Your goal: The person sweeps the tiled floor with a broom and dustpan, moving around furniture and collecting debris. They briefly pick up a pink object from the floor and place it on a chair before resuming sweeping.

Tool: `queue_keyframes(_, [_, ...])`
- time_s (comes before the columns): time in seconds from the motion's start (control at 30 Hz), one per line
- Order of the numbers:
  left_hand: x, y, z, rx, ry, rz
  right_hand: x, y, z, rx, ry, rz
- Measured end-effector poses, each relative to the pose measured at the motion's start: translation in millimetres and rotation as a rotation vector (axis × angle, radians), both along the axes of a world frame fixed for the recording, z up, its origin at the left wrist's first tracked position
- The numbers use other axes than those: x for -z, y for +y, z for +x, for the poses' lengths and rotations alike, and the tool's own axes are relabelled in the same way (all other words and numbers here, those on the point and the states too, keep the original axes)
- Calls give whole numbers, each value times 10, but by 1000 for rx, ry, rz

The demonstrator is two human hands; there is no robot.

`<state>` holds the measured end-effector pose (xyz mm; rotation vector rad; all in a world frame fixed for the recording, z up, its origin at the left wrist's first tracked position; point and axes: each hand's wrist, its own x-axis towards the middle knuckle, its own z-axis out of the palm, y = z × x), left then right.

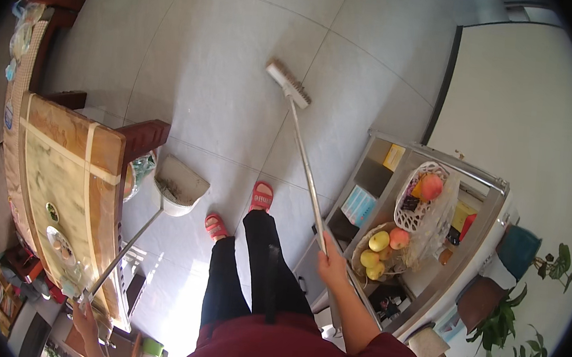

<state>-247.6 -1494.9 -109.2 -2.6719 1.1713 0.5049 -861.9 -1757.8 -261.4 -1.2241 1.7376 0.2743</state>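
Push broom (289,83) with its bristle head on the tiled floor (208,56), well ahead of the feet; the right hand (331,258) has its fingers wrapped around the long handle. The left hand (85,316) grips the long-handled dustpan (180,186), which rests on the floor beside the worktop (61,179). Sweeping goes best with short strokes drawn toward the pan's lip, bristles flat.

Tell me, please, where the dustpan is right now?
In the head view the dustpan sits on the floor left of the person's feet, beside the wooden table, its long handle held in the left hand.
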Motion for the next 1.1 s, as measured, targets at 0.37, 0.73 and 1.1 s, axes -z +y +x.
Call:
queue_keyframes(0.37, [-8, -254, -46, 51, 12, 10, 1047, -835, -220, 349, 140, -78])
queue_keyframes(0.73, [-68, -197, -168, 47, -66, 102, 300, 1121, 431, 98, -110, -7])
queue_keyframes(1.1, [-105, -221, -319, -7, -4, 9, 913, -1265, -234, -196, 194, -346])
